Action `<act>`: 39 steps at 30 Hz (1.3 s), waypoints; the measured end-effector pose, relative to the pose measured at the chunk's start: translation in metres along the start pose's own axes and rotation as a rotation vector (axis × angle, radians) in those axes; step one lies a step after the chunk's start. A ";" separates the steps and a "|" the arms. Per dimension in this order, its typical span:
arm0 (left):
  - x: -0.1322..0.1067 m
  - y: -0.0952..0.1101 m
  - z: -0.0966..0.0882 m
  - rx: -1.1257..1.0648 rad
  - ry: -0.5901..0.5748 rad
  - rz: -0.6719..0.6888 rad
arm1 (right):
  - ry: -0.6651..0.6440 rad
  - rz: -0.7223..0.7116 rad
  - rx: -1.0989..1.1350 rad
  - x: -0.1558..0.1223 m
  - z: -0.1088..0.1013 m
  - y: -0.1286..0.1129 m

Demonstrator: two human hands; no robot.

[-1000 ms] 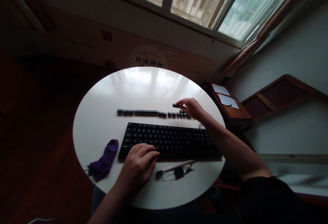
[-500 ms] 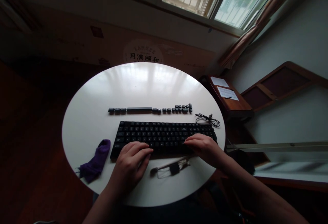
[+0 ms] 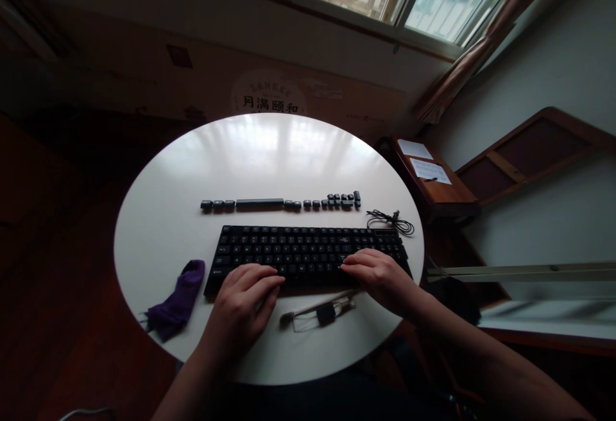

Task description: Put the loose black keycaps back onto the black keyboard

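Left hand point(image 3: 245, 296): fingers together at keyboard point(image 3: 289, 249) front edge; grip indeterminable. Right hand point(image 3: 382, 275): fingers bunched over keys; grip indeterminable. Loose keycaps point(image 3: 260, 203) lined up behind.

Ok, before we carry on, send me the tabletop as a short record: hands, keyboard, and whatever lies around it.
Left hand: over the keyboard's near left part; fingertip contact unclear
Right hand: over its right part; contact unclear
Keyboard: black, lying between the hands and the loose keys
Loose keys: row beyond the keyboard, one long
Cable: bundled, far right corner
Purple cloth: left of the keyboard
Wire tool: near side, with a black block
Table: round, white
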State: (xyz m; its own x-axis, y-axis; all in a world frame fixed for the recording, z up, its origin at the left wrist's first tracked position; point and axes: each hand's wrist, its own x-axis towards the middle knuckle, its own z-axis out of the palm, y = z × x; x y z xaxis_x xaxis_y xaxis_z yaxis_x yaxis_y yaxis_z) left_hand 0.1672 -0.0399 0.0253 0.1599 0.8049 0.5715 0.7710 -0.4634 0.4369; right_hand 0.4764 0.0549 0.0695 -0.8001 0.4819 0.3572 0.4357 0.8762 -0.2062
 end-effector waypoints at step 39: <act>0.005 0.002 -0.003 0.018 0.052 0.044 | -0.300 0.379 -0.141 0.147 -0.004 0.134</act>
State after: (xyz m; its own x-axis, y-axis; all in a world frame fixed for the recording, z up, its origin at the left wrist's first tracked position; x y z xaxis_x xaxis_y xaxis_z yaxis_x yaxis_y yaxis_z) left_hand 0.1679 -0.0376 0.0311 0.1623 0.7632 0.6255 0.7748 -0.4911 0.3982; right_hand 0.4189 0.2426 0.0978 -0.6488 0.7610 -0.0005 0.7537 0.6425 -0.1382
